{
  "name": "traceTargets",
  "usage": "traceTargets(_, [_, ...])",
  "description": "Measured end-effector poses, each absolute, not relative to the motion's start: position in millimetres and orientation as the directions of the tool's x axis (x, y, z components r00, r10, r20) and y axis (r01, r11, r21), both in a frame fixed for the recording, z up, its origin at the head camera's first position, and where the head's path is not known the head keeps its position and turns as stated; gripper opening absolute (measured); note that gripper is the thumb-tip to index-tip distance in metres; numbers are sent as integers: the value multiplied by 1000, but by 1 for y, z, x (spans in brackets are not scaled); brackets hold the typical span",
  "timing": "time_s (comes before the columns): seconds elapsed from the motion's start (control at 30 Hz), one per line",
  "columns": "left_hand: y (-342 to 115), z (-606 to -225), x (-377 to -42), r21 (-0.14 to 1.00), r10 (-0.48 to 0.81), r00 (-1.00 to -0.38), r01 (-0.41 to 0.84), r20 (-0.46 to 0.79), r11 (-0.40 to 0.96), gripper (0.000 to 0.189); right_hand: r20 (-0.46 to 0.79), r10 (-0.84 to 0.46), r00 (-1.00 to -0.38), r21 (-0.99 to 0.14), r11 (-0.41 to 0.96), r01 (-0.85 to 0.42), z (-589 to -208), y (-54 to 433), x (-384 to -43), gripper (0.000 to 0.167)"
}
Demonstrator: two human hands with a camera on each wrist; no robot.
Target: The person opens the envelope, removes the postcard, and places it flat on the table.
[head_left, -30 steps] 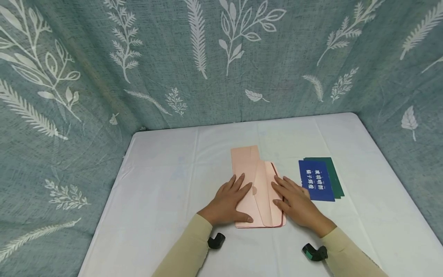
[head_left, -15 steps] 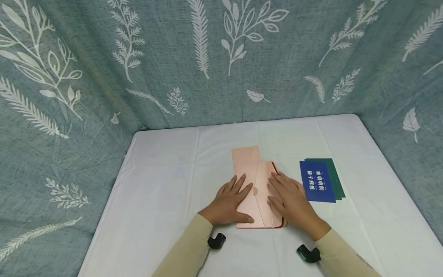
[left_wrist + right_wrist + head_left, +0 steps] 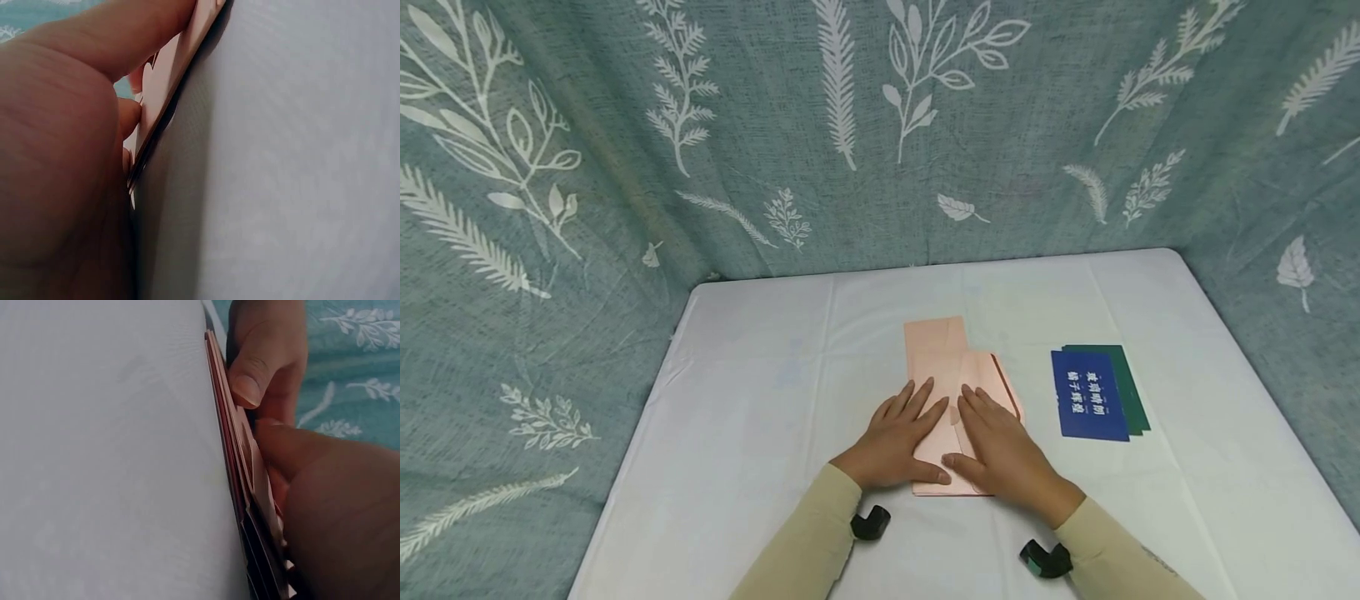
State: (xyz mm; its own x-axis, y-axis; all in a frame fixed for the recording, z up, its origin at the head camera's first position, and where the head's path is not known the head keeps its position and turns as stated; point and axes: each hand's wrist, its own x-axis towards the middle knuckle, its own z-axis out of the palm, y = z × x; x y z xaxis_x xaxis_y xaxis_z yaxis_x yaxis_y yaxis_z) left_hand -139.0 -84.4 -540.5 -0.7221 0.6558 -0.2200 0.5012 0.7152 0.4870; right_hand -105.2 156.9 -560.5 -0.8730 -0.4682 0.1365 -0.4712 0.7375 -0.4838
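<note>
A pink envelope (image 3: 979, 368) with a pointed flap lies in the middle of the table, its flap folded to the left. My left hand (image 3: 891, 446) rests flat on its left half, fingers spread and thumb near the lower edge. Across the flap lies my right hand (image 3: 1011, 454), fingers straight and its tips close to the left hand's. Another pink envelope (image 3: 935, 333) sticks out from beneath at the top left. Seen edge-on in the right wrist view, several pink paper layers (image 3: 234, 437) lie stacked under the hands.
To the right lie a blue card (image 3: 1088, 398) with white characters and a green card (image 3: 1131, 392) partly beneath it. A white cloth covers the table (image 3: 760, 375). Behind and at both sides hangs a teal curtain (image 3: 880, 208) with white leaf patterns.
My right hand has slid left from the envelope's right edge onto its flap, and the flap now lies flatter. The left hand has stayed in place.
</note>
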Motion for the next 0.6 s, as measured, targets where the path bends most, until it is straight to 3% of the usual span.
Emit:
traceTargets(0.13, [-85,-540,-138,492,655,-726,501,-209,713,111,125,-487,-864,-444,752,-488,-563,155,-104,90])
traceTargets(0.6, [-85,-539,-137,502,656,-726,496,-209,709,112,105,-481,-870,-466,749,-470,-561,160,-103,81])
